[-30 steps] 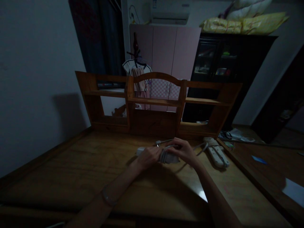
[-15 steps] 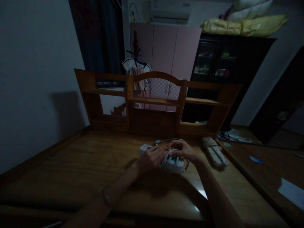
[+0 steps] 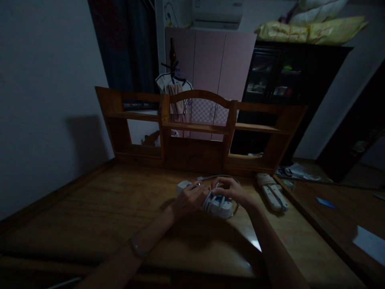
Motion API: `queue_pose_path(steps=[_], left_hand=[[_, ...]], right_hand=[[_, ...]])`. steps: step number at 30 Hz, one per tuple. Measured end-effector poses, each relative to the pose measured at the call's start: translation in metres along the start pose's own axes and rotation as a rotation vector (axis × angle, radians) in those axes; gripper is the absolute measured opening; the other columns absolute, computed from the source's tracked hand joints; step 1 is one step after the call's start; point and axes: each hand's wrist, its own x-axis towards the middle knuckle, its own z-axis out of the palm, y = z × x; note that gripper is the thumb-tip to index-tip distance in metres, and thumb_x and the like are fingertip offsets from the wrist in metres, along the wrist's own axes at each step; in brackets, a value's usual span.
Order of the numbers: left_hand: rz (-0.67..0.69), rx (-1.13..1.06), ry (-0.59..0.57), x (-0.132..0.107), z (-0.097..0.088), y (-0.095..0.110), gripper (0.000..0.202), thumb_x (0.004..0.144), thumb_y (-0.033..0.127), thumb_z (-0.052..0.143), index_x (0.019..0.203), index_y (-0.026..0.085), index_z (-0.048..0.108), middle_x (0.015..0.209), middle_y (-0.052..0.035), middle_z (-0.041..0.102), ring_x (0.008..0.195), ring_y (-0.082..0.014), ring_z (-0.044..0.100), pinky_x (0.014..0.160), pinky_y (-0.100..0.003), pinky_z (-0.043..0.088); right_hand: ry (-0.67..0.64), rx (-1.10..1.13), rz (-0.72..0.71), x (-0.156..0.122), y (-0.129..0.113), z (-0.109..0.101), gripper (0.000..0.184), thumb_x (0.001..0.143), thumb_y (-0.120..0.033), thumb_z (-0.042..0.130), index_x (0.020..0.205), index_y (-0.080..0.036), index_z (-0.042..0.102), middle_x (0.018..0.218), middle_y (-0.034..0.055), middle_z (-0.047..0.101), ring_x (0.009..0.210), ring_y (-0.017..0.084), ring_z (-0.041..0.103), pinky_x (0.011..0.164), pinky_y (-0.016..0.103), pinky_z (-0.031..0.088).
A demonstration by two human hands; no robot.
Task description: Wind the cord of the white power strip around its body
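A white power strip (image 3: pixel 224 209) lies on the wooden desk in front of me, its white cord (image 3: pixel 207 204) wound round its middle. Over the strip's left part lies my left hand (image 3: pixel 191 197), its fingers closed about it; the strip's far left end shows beyond them. From the right my right hand (image 3: pixel 230 190) pinches the cord above the strip, thumb and fingers together. A loose stretch of cord with the plug (image 3: pixel 200 179) runs behind both hands. The fingers hide part of the windings.
A second power strip (image 3: pixel 272 194), its cord wound up, lies at the desk's right side. Along the back edge stands a wooden shelf unit (image 3: pixel 197 127). To the right, a lower brown surface (image 3: pixel 339 224) bears a blue card (image 3: pixel 325 202) and a white paper (image 3: pixel 369 243).
My right hand has shifted slightly left and down, closer to my left hand. The loose cord behind the hands has changed its curve a little.
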Motion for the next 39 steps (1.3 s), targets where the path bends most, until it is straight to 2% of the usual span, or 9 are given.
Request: queue_pose_path(steps=[6,13,19,24,29,31,35,39], left_hand=[[0.0,-0.032,0.064,0.0,-0.001,0.003,0.035,0.088,0.013,0.043,0.123,0.009,0.042,0.117,-0.0156,0.061,0.117,-0.0202,0.054,0.102,-0.041,0.044],[0.029,-0.036,0.05,0.003,-0.005,0.002,0.032,0.088,0.013,0.043,0.12,0.01,0.042,0.107,-0.0128,0.064,0.108,-0.0192,0.059,0.099,-0.04,0.047],[0.016,-0.09,0.06,0.002,-0.001,0.0,0.031,0.088,0.016,0.044,0.119,0.013,0.042,0.097,-0.0089,0.065,0.097,-0.0184,0.062,0.096,-0.04,0.049],[-0.023,-0.157,0.081,0.001,0.001,0.003,0.033,0.088,0.023,0.047,0.119,0.013,0.041,0.096,-0.0102,0.064,0.095,-0.0207,0.062,0.09,-0.039,0.051],[-0.073,-0.206,0.021,0.002,-0.007,0.007,0.033,0.092,0.023,0.04,0.124,0.012,0.038,0.091,-0.0091,0.065,0.082,-0.0182,0.064,0.073,-0.031,0.053],[-0.069,-0.215,0.004,0.002,-0.008,0.006,0.038,0.093,0.024,0.039,0.129,0.011,0.035,0.092,-0.0091,0.065,0.08,-0.0177,0.064,0.073,-0.031,0.052],[-0.075,-0.252,-0.04,-0.002,-0.004,0.0,0.056,0.09,0.04,0.046,0.135,0.011,0.029,0.099,-0.011,0.065,0.087,-0.0208,0.064,0.075,-0.032,0.053],[-0.106,-0.262,-0.08,-0.008,-0.001,-0.006,0.065,0.087,0.047,0.048,0.136,0.01,0.028,0.102,-0.0125,0.065,0.092,-0.0221,0.064,0.08,-0.033,0.053]], right_hand=[[0.001,0.012,-0.036,0.002,0.004,0.001,0.03,0.069,-0.042,0.074,0.073,-0.015,0.06,0.069,-0.001,0.055,0.064,0.011,0.049,0.059,0.022,0.038],[-0.014,0.082,0.016,0.003,0.012,0.002,0.033,0.069,-0.044,0.073,0.069,-0.016,0.056,0.064,-0.0028,0.05,0.057,0.009,0.043,0.052,0.02,0.032],[0.021,0.096,0.021,0.005,0.02,-0.001,0.029,0.073,-0.043,0.071,0.073,-0.015,0.062,0.062,-0.0027,0.05,0.054,0.008,0.041,0.05,0.02,0.029],[0.016,0.173,0.016,0.008,0.026,0.0,0.028,0.072,-0.04,0.072,0.07,-0.015,0.061,0.059,-0.0038,0.049,0.051,0.007,0.039,0.05,0.02,0.028],[-0.001,0.206,0.026,0.01,0.028,0.001,0.03,0.072,-0.042,0.072,0.068,-0.015,0.06,0.056,-0.0052,0.045,0.048,0.006,0.035,0.048,0.02,0.024],[0.007,0.194,0.037,0.01,0.027,0.0,0.03,0.073,-0.043,0.071,0.069,-0.015,0.06,0.056,-0.0054,0.045,0.048,0.006,0.035,0.048,0.02,0.024],[0.053,0.142,0.047,0.01,0.025,0.002,0.032,0.071,-0.046,0.071,0.072,-0.015,0.061,0.06,-0.004,0.05,0.053,0.008,0.041,0.053,0.021,0.03],[0.064,0.159,0.048,0.011,0.026,0.004,0.035,0.071,-0.047,0.071,0.073,-0.014,0.061,0.066,-0.0018,0.054,0.06,0.01,0.047,0.056,0.021,0.034]])
